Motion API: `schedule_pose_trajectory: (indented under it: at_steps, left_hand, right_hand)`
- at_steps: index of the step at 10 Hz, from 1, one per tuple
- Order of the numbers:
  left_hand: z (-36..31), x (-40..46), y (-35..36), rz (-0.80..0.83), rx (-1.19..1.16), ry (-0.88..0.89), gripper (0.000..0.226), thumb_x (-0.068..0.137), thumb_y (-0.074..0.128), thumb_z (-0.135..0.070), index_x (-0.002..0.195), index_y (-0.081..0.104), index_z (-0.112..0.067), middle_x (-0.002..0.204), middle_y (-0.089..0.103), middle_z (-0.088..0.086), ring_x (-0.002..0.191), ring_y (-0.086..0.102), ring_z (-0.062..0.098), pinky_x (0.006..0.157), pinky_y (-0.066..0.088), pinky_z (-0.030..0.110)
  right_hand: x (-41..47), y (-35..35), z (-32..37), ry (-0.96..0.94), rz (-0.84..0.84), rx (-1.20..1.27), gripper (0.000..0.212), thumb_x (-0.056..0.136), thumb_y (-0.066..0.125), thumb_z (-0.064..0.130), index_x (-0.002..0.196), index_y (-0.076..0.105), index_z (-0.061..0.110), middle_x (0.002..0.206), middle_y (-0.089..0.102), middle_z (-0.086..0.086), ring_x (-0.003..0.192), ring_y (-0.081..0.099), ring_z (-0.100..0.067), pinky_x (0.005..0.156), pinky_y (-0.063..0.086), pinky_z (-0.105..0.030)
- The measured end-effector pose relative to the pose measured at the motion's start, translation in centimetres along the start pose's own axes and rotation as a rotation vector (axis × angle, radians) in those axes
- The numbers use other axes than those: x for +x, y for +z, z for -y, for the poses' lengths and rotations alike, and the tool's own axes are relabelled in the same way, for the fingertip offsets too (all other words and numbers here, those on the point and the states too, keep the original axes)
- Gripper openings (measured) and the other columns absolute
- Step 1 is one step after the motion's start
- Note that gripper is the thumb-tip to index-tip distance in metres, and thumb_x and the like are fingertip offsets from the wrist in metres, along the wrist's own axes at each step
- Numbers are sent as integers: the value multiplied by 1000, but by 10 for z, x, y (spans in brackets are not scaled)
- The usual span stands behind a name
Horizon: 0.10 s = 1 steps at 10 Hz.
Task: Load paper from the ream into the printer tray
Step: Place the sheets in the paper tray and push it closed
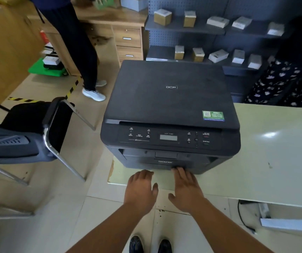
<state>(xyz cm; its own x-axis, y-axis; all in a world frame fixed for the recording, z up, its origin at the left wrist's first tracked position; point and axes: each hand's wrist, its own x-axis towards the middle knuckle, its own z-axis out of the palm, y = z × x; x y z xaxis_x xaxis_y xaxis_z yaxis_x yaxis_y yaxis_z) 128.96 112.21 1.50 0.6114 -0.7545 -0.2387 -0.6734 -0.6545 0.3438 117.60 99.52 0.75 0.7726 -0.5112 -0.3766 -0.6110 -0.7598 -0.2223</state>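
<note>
A black printer (170, 99) with a flat lid and a control panel stands on the left end of a pale table (274, 152). Its paper tray (164, 164) sits closed at the bottom front. My left hand (141, 190) hovers palm down just before the table's front edge, fingers apart, holding nothing. My right hand (186, 189) reaches forward, palm down, with its fingertips at the lower lip of the tray front. No ream of paper shows in view.
A black office chair (27, 130) stands to the left. One person stands behind the chair by a wooden desk (126, 33), another at the far right. Dark shelves (210, 28) with small boxes line the back. A cable (243, 220) hangs under the table.
</note>
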Motion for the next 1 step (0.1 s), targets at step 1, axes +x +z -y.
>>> schedule_pose_trajectory:
  at_steps: [1]
  left_hand:
    - [7, -10, -9, 12, 7, 5, 45, 94, 42, -40, 135, 48, -24, 134, 57, -4, 122, 50, 17, 109, 38, 33]
  right_hand:
    - [-11, -3, -2, 13, 4, 71, 88, 87, 58, 40, 156, 8, 17, 158, 18, -2, 146, 19, -25, 123, 14, -39]
